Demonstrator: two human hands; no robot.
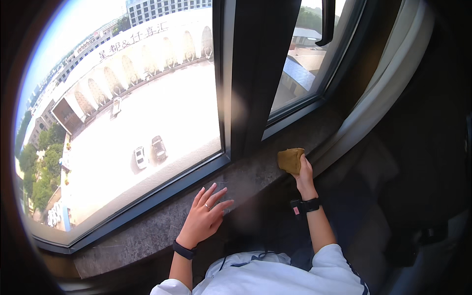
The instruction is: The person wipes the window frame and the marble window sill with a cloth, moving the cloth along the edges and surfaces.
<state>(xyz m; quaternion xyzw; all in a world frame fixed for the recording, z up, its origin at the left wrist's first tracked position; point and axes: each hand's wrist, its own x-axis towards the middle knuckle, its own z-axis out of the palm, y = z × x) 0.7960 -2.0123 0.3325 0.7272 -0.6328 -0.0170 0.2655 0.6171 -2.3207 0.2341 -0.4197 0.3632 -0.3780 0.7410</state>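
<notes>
A folded mustard-yellow cloth is gripped in my right hand, at the front edge of the dark stone windowsill. Whether the cloth touches the stone cannot be told. My left hand hovers over or rests lightly on the sill, farther left, fingers spread and nothing in it. It wears a ring and a black wristband. Around my right wrist is a black strap with a small box bearing a pink label.
A large glass pane in a grey metal frame rises behind the sill. Right of a dark mullion is a second sash with a black handle. A pale curtain hangs at the right, reaching down past the sill.
</notes>
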